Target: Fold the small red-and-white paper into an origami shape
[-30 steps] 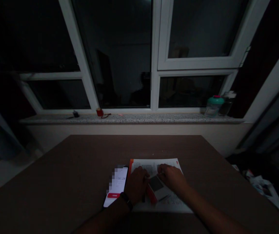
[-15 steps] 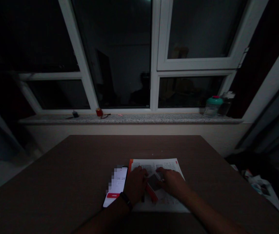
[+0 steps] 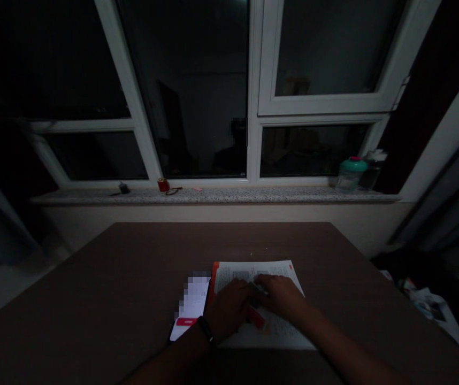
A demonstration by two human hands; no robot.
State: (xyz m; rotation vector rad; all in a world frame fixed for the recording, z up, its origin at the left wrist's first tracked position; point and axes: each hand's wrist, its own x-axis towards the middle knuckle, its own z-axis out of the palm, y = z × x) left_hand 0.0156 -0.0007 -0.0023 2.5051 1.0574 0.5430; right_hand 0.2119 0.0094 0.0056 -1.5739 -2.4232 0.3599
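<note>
An open-faced printed booklet [image 3: 289,331] with an orange strip along its left edge lies on the brown table [image 3: 133,256]. Over its middle, a small box with a red side [image 3: 257,318] is mostly covered by my fingers; its exact kind is too dark to make out. My left hand [image 3: 229,303], a dark band at its wrist, is closed on the box from the left. My right hand [image 3: 283,294] comes in from the right, fingers closed on the box's far end. The fingertips of both hands nearly meet.
A lit phone [image 3: 191,305] lies just left of the booklet. On the stone windowsill [image 3: 237,194] are a small red jar [image 3: 162,185], a dark small bottle [image 3: 123,187] and a teal-lidded jug [image 3: 350,174]. Papers and bags [image 3: 430,305] sit beyond the table's right edge.
My two hands have come closer together over the box, the left moving right and the fingers now hiding its grey face. The box's red end has shifted slightly right.
</note>
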